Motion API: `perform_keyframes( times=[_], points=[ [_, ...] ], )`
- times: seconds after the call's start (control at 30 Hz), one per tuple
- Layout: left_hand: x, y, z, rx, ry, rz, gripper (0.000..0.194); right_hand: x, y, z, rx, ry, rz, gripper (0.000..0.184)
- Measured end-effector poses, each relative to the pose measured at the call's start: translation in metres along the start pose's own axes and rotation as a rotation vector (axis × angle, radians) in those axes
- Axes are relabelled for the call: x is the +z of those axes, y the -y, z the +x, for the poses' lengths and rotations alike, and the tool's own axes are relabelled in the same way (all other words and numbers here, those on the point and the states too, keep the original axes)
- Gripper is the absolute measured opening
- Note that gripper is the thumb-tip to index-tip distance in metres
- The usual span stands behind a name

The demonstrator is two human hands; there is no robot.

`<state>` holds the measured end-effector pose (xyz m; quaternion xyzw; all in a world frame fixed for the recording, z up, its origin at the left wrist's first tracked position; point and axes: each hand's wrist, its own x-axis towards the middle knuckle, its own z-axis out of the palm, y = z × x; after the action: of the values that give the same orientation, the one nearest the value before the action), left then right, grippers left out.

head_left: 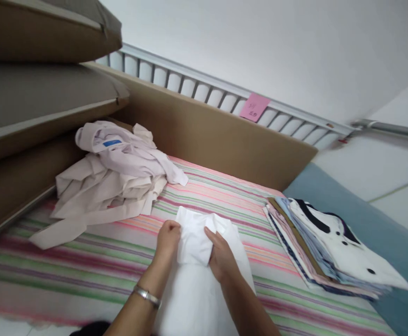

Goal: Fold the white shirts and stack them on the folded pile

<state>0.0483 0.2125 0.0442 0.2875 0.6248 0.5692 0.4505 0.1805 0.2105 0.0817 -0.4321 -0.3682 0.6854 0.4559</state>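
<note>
A white garment [204,298] lies lengthwise before me on the striped sheet [120,261], its far end folded over into a small flap. My left hand [169,237] is closed, pinching the left edge of that flap. On the other side, my right hand [222,255] grips the flap's right edge, thumb on top and fingers partly hidden beneath. Whether the garment is a shirt I cannot tell, since no collar or buttons show clearly.
A crumpled heap of pale pink and cream clothes [120,163] lies at the left, against stacked brown-grey cushions [50,93]. At the right sits a pile of folded garments [330,247]. A cardboard panel [204,130] stands at the back before a white radiator [190,88] with a pink note [255,107].
</note>
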Motion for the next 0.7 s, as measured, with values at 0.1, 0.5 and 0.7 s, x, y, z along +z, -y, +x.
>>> perform_keyframes(
  times=[0.1,0.5,0.7],
  points=[
    [-0.005,-0.003,-0.001,0.252,-0.162,0.075,0.027,0.009,0.003,0.001,-0.063,0.133,-0.216,0.043],
    [0.004,-0.004,-0.011,0.522,-0.123,0.282,0.03,-0.097,0.05,0.071,-0.377,-0.365,-1.341,0.039],
    [0.015,-0.023,0.003,0.646,-0.142,0.458,0.031,-0.116,0.045,0.089,-0.214,-0.405,-1.416,0.047]
  ],
)
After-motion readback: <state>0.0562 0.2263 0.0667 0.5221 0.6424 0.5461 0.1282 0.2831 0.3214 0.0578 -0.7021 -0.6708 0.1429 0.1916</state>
